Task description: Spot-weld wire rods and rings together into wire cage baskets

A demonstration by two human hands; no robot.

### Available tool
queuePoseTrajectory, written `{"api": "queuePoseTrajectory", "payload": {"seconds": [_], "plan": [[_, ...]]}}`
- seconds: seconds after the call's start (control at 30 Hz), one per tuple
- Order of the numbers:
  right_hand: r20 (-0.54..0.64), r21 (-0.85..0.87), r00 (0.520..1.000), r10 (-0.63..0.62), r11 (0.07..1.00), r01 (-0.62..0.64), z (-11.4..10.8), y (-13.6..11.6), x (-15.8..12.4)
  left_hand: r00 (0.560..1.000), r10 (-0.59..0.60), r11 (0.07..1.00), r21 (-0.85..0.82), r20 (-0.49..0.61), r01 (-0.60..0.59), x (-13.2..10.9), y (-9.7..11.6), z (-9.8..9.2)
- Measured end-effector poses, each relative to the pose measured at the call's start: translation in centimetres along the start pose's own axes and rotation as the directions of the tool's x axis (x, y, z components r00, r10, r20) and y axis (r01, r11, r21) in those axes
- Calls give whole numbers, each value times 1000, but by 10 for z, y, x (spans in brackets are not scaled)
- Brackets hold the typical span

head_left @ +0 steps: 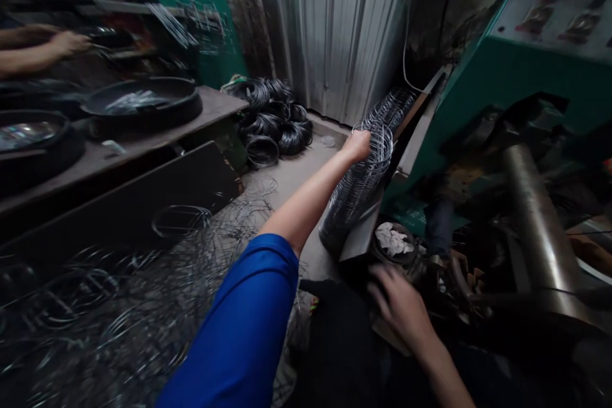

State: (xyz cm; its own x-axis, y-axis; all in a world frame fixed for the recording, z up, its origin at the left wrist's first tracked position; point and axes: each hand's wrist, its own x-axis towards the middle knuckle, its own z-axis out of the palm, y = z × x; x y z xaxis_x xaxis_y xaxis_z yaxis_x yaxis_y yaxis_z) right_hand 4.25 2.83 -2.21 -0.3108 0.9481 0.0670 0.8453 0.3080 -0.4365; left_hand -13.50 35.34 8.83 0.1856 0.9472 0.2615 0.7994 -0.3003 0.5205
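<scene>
My left arm, in a blue sleeve, reaches forward to a tall stack of round wire rings [351,194]. My left hand [357,145] is closed at the top of this stack, its fingers wrapped around the edge of a wire ring [382,143]. How many rings it grips is hidden. Lower down, above my dark-clad lap, my right hand [401,306] hangs with fingers apart and holds nothing; it is slightly blurred. Just beyond it stands a round container [406,259] with crumpled white material [394,239] inside.
Green machinery [478,95] with a red light and a metal cylinder [540,223] stands at right. Loose wire [201,274] litters the floor at left. Black wire coils [277,118] lie by the corrugated wall [329,25]. Another person's hand [69,44] is above the left bench [217,108].
</scene>
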Motion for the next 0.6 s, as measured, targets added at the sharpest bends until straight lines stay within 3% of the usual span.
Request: {"api": "queuePoseTrajectory", "payload": {"seconds": [0.1, 0.17, 0.2, 0.27, 0.37, 0.47, 0.53, 0.6], "plan": [[-308, -108, 945, -107, 991, 77, -11, -40, 128, 998, 47, 997, -63, -38, -49, -8, -13, 2], [-397, -204, 910, -117, 978, 36, -19, -47, 198, 988, 70, 958, -266, -140, -106, -19, -30, 4], [-404, -239, 909, -101, 971, 2, -21, -46, 225, 979, 54, 897, -421, -195, -133, -26, -41, 7], [-362, -288, 931, -47, 956, -63, -21, -40, 264, 971, -48, 675, -724, -233, -140, -45, -65, 13], [-290, -361, 957, 15, 924, -124, -15, -31, 291, 977, -172, 366, -929, -122, -52, -68, -101, 27], [-291, -411, 957, 21, 900, -144, -13, -27, 296, 959, -269, 237, -971, -92, -27, -78, -136, 51], [-299, -419, 954, 3, 898, -134, -17, -26, 295, 903, -429, 182, -978, 11, 99, -83, -160, 76], [-289, -428, 956, -54, 900, -78, -24, -25, 292, 782, -587, 94, -942, 209, 323, -96, -181, 109]]}}
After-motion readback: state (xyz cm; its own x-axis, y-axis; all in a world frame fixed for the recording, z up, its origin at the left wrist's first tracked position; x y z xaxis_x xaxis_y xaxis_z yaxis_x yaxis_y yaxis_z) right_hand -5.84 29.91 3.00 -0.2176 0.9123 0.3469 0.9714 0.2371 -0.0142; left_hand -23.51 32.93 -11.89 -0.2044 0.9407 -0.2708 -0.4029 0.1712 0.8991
